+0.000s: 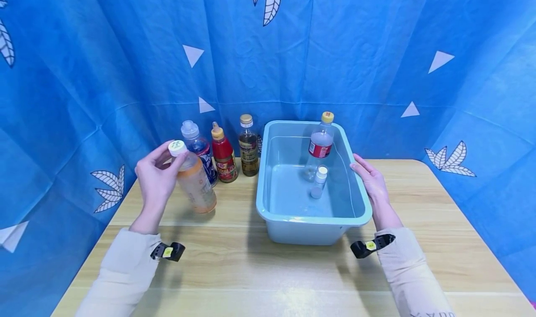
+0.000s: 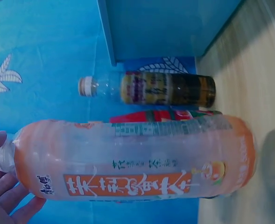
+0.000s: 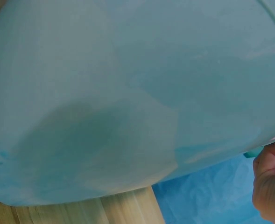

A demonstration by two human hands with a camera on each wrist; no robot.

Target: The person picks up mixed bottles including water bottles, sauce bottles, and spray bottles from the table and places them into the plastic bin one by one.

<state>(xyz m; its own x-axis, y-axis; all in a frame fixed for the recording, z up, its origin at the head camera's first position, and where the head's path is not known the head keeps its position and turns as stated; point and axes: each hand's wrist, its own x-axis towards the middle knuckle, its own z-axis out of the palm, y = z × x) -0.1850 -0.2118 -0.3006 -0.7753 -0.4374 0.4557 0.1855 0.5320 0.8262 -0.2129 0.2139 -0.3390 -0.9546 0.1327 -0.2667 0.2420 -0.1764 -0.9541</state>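
Note:
My left hand (image 1: pixel 157 172) pinches the white cap of a clear drink bottle with an orange label (image 1: pixel 196 184) at the left of the table. In the left wrist view the thumb and fingers sit around the neck of this drink bottle (image 2: pixel 132 158). On the other side, my right hand (image 1: pixel 370 177) grips the right rim of a light blue plastic tub (image 1: pixel 293 231). Inside the tub stand a clear bottle with a red label and yellow cap (image 1: pixel 321 142) and a small white-capped bottle (image 1: pixel 319 183). The tub's outer wall (image 3: pixel 128 93) fills most of the right wrist view.
Behind the drink bottle stand a blue-labelled bottle (image 1: pixel 200 145), a red sauce bottle (image 1: pixel 224 156) and a dark sauce bottle (image 1: pixel 248 147), left of the tub. A blue curtain (image 1: pixel 251 65) hangs along the back and sides of the wooden table (image 1: pixel 234 261).

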